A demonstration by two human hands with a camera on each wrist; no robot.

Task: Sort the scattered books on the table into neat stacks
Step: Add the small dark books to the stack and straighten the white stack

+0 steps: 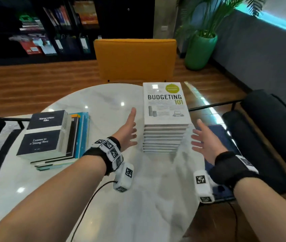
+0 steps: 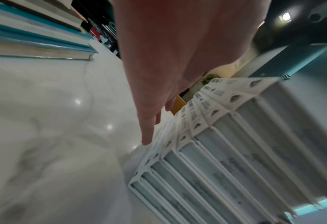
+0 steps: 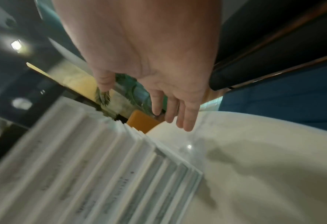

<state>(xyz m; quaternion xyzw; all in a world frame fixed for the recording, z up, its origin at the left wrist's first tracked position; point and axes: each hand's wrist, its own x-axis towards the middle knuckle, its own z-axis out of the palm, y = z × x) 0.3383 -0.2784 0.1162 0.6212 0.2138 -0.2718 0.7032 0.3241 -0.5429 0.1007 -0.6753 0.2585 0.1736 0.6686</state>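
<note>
Two stacks of books sit on the white table [image 1: 103,102]. White stack [image 1: 163,137] stands right of centre in the head view, edges squared, "BUDGETING 101" on the top cover. Mixed stack [image 1: 55,137] lies at left of the frame — dark-covered books on top, teal and black ones under them, edges stepped out unevenly. Left hand [image 1: 128,130] and right hand [image 1: 203,138] flank the white stack, palms facing it, fingers straight and spread, grasping nothing. Both sit just beside the stack's sides; touching or not, cannot tell — wrist views are blurred. Blue book [image 1: 220,137] lies at the table's right edge, partly under the right wrist. Orange chair [image 1: 135,58] stands beyond the table at top centre, potted plant [image 1: 201,48] at upper right.
</note>
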